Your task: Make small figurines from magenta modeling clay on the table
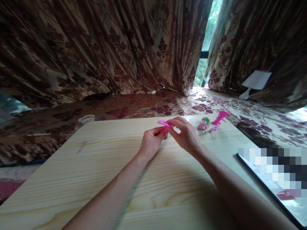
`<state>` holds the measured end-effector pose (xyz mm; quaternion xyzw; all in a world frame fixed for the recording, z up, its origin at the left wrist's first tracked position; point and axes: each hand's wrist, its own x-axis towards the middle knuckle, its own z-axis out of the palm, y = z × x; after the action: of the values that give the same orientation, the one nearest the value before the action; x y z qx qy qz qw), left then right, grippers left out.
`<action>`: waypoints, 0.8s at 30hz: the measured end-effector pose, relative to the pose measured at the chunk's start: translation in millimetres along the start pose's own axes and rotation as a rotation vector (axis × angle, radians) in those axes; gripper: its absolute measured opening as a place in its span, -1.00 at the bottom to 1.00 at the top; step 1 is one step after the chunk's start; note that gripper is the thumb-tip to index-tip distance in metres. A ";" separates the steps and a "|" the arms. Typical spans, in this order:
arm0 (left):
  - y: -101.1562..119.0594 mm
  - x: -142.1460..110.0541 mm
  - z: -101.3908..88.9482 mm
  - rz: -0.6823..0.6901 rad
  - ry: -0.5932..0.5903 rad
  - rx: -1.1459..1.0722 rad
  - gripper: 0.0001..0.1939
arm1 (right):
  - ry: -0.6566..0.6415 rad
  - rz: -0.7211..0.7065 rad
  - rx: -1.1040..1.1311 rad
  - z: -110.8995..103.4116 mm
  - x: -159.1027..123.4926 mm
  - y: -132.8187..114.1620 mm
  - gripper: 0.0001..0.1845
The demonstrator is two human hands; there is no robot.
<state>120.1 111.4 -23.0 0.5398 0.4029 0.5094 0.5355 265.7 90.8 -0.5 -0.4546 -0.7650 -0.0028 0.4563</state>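
Note:
Over the far middle of the wooden table [105,163], both hands meet at a small bright pink piece [163,123], thin and flat at its upper left end. My left hand [152,140] is closed, its thumb and fingers pinching the piece from below. From the right, my right hand [183,131] grips the same piece between thumb and fingertips. The fingers cover much of it, so its exact kind is unclear. Right of my right hand stand a pale pink cup-like toy part [202,125], a green round piece [205,120], a small pink part [212,129] and a bright pink toy figure [221,118].
A thin pink strip [82,147] lies on the table's left side. At the right edge is a dark-rimmed flat panel [266,188], partly blurred out. Beyond the table are a patterned ledge [144,107], long curtains [115,48] and a white lamp [257,80].

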 end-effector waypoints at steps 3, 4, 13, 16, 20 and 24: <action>2.9 -1.4 2.5 -0.048 -0.029 -0.138 -0.68 | 0.000 -0.013 -0.002 -1.9 0.9 1.5 -0.74; 3.9 -1.9 2.9 -0.063 -0.032 -0.182 -0.68 | -0.002 -0.020 -0.003 -2.6 1.2 2.2 -0.71; 6.3 -3.0 -0.5 -0.123 -0.025 -0.226 -0.76 | 0.002 -0.059 -0.027 -5.4 1.9 4.7 -0.70; 6.4 -3.3 1.1 -0.111 -0.054 -0.238 -0.75 | 0.014 -0.077 -0.038 -5.2 2.2 4.0 -0.65; 6.3 -3.9 3.0 -0.085 -0.066 -0.209 -0.76 | -0.024 -0.095 -0.021 -4.0 2.8 3.8 -0.69; 6.0 -3.8 1.8 -0.083 -0.036 -0.184 -0.76 | -0.023 -0.090 -0.022 -4.5 3.2 2.8 -0.72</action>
<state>120.6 106.7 -17.4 0.4802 0.3669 0.5118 0.6106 270.3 92.8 3.3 -0.4245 -0.7898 -0.0265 0.4419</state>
